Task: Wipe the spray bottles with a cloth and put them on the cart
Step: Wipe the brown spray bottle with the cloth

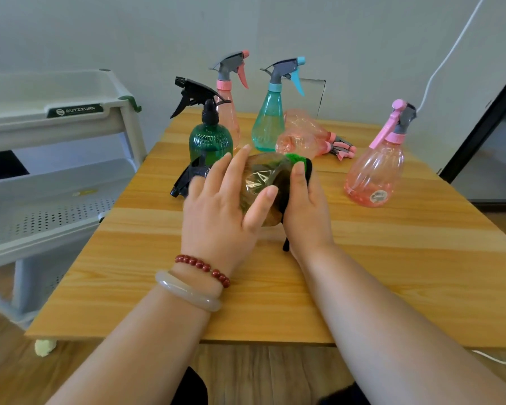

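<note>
A brown see-through spray bottle [260, 182] lies on its side at the middle of the wooden table [392, 273], its black trigger head [187, 178] pointing left. My left hand [225, 206] holds the bottle's body, fingers spread over it. My right hand [301, 211] presses a green and black cloth [297, 160] against the bottle's right side. Behind stand a dark green bottle [211, 135], a pink bottle [231, 92] and a teal bottle [270, 118]. Two pink bottles [304, 138] lie flat. Another pink bottle [376, 168] stands at the right.
A white tiered cart [70, 135] with perforated shelves stands left of the table. A white wall is behind, with a white cable [438, 68] running down it. A dark glass door [494, 135] is at the right. The floor is wooden.
</note>
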Motion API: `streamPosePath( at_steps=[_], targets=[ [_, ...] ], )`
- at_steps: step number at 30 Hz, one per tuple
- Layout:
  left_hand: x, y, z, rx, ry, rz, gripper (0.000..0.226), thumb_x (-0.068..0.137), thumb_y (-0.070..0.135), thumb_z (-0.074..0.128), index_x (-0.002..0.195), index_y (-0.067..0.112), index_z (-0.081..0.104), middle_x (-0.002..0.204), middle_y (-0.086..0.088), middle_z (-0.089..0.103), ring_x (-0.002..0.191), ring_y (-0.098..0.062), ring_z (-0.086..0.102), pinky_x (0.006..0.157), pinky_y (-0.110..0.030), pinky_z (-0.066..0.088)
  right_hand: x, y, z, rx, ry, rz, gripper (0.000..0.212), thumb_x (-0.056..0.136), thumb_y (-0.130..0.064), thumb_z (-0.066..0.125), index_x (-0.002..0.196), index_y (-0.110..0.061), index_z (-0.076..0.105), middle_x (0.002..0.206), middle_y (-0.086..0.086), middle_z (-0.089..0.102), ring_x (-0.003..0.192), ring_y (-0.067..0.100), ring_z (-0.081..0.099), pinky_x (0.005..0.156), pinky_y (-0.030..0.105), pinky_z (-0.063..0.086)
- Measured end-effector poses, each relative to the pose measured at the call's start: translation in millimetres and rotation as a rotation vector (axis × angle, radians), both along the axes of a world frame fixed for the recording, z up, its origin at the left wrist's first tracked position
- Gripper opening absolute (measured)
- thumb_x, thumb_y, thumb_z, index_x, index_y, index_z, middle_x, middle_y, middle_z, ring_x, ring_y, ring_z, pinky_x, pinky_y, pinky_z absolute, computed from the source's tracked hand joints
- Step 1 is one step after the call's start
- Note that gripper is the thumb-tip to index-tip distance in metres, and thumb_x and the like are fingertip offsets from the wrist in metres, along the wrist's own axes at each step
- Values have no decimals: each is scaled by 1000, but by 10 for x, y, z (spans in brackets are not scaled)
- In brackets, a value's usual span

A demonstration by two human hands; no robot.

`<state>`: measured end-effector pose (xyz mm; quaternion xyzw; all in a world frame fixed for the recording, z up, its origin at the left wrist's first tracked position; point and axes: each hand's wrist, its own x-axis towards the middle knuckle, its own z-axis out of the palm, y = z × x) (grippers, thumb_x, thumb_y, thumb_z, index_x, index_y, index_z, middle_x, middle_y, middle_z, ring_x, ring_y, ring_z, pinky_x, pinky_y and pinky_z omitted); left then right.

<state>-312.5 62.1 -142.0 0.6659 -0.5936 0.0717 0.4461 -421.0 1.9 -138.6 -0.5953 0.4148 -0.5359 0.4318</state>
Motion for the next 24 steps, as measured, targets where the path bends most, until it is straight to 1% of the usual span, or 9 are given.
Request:
streamPosePath(
  at_steps=[3, 6, 9, 11, 14, 17, 20, 22, 24],
  targets=[
    [5, -31, 20, -78, -16, 42, 83, 91, 75, 15, 139, 20, 53, 134, 1, 59, 130, -27, 40, 104, -42, 28, 8, -11, -2, 23, 47, -21, 50, 101, -54, 31, 136, -28, 56, 126, -8, 65, 120, 9, 57, 106, 36, 45],
    [49, -47, 32, -157, 83, -104, 66, 95, 58, 32, 132, 10, 56, 138, -3, 56, 142, -23, 36, 115, -37, 27, 12, 0, 34, 12, 148, -7, 42, 106, -44, 29, 122, -25, 63, 107, -10, 68, 104, 10, 62, 93, 37, 51],
    [75, -18, 27, -168, 104, -166, 57, 99, 46, 30, 132, 7, 56, 122, 6, 56, 118, -15, 53, 98, -24, 37, 19, 14, 56, -39, 291, 20, 40, 106, -43, 28, 106, -23, 63, 91, -7, 65, 86, 21, 64, 79, 45, 55],
    [74, 13, 28, -114, 78, -138, 55, 99, 44, 28, 132, 11, 56, 117, 4, 62, 109, -19, 57, 96, -36, 43, 1, 12, 62, -12, 403, 53, 40, 107, -42, 27, 100, -20, 60, 86, 0, 63, 71, 25, 63, 59, 36, 56],
    [102, 29, 56, -13, 59, -106, 55, 97, 45, 27, 131, 15, 59, 111, -2, 66, 102, -24, 59, 92, -50, 47, -30, 15, 101, 73, 487, 85, 37, 107, -41, 28, 96, -20, 57, 84, 2, 60, 57, 22, 60, 34, 20, 40],
    [139, 25, 67, 41, 84, -74, 55, 95, 48, 25, 128, 20, 60, 107, 3, 66, 102, -21, 59, 93, -50, 46, -22, 21, 145, 111, 541, 85, 34, 106, -43, 30, 100, -22, 55, 85, -1, 60, 51, 19, 62, 32, 20, 40],
    [178, 11, 44, 67, 129, -40, 53, 93, 51, 25, 122, 26, 62, 106, 8, 66, 104, -17, 58, 94, -49, 46, -45, 13, 169, 54, 585, 43, 35, 105, -44, 32, 95, -20, 56, 80, -2, 59, 57, 19, 65, 44, 27, 49],
    [178, 5, 47, 83, 142, -35, 53, 92, 52, 25, 121, 27, 62, 105, 9, 66, 103, -16, 57, 94, -48, 46, -100, -10, 236, 42, 497, -17, 34, 105, -44, 35, 89, -22, 55, 80, -3, 59, 70, 21, 66, 55, 32, 53],
    [172, 5, 61, 98, 148, -39, 53, 93, 51, 24, 121, 27, 61, 104, 8, 65, 102, -16, 56, 93, -47, 46, -173, -51, 326, 125, 297, -11, 27, 104, -44, 38, 93, -26, 56, 89, -3, 63, 77, 15, 66, 54, 26, 53]
  ],
)
